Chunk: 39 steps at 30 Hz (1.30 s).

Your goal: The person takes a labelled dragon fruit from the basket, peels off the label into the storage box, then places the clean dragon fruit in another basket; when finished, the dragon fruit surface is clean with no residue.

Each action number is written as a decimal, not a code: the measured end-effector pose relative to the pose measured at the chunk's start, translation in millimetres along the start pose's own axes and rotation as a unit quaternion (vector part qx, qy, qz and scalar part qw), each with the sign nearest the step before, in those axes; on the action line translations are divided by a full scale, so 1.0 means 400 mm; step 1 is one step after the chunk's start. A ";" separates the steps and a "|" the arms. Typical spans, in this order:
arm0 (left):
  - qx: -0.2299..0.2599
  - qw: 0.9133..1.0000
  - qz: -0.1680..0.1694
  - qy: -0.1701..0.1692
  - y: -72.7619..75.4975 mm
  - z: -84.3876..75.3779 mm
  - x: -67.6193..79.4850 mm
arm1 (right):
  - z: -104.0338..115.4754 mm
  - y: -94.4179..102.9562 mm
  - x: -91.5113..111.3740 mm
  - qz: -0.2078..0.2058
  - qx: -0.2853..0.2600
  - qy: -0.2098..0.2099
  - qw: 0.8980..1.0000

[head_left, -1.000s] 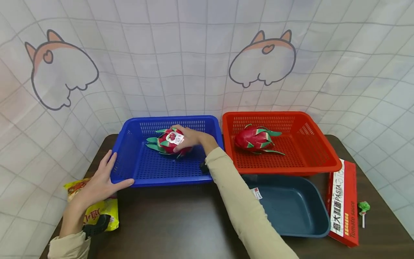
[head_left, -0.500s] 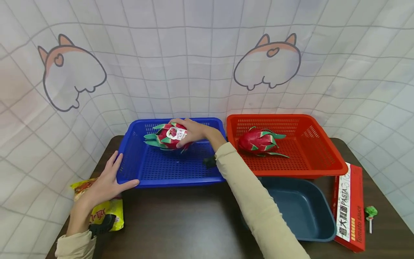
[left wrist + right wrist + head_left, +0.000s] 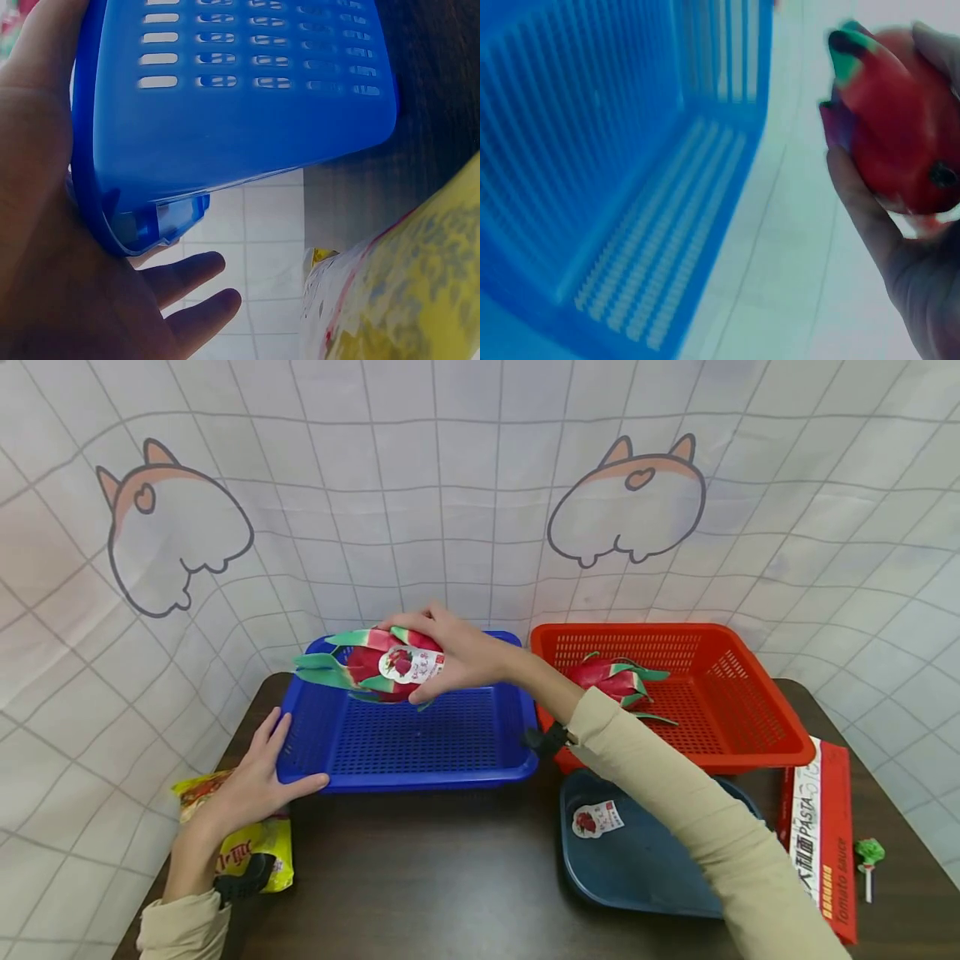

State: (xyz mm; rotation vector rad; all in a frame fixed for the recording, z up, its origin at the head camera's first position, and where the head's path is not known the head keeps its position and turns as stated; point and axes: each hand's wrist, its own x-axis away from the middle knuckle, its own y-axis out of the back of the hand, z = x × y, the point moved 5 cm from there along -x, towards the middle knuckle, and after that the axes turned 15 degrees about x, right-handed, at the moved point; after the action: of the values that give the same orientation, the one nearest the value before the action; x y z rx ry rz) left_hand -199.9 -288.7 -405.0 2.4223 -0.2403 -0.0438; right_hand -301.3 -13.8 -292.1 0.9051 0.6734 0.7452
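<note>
My right hand [image 3: 468, 653] grips a pink dragon fruit [image 3: 367, 667] with green leaf tips and a white label. It holds the fruit above the blue basket [image 3: 420, 779], leaves pointing left. In the right wrist view, fingers and thumb wrap the red dragon fruit [image 3: 900, 127], with the basket's slotted wall beside it. My left hand [image 3: 255, 787] rests at the basket's front left corner, thumb along the front rim, fingers spread by the left side. The left wrist view has the palm [image 3: 67, 292] against the rim of the blue basket [image 3: 232, 142], two fingers straight.
A second dragon fruit [image 3: 600, 675] lies in the red basket [image 3: 697, 762], partly behind my right arm. In front stands a dark blue tub [image 3: 637, 881] with a loose fruit label [image 3: 597, 819]. A pasta box [image 3: 832, 843], lollipop [image 3: 870, 853] and yellow packet [image 3: 258, 852] flank the table.
My right hand has lifted the dragon fruit up from the blue basket's floor and brought it above the rim. The left hand stays at the basket's corner. The head view shifted slightly.
</note>
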 end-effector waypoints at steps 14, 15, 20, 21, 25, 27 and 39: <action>0.015 0.999 0.008 -0.035 -0.006 0.002 -0.008 | 0.195 -0.103 0.273 0.030 -0.128 0.030 0.991; 0.014 0.999 0.007 -0.031 -0.007 0.002 -0.009 | 0.201 -0.111 0.295 0.042 -0.138 0.025 0.989; 0.002 1.000 -0.003 -0.012 -0.006 0.001 -0.007 | 0.223 -0.162 0.394 0.092 -0.173 -0.004 0.981; 0.000 1.000 -0.004 -0.011 -0.005 0.000 -0.005 | 0.223 -0.174 0.410 0.101 -0.177 -0.012 0.979; -0.003 1.000 -0.004 -0.004 0.002 -0.001 0.002 | 0.211 -0.219 0.453 0.138 -0.185 -0.049 0.972; -0.005 1.000 -0.002 0.000 0.004 0.000 0.004 | 0.197 -0.241 0.464 0.154 -0.184 -0.070 0.968; -0.010 1.000 0.004 0.009 -0.001 -0.001 -0.003 | 0.069 -0.323 0.441 0.147 -0.086 -0.156 0.973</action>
State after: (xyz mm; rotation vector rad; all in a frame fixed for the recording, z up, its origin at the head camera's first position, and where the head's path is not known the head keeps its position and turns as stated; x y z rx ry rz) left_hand -200.8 -287.8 -405.0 2.4003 -0.2394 -0.0205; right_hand -143.8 61.8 -426.4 0.9458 0.1943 0.8858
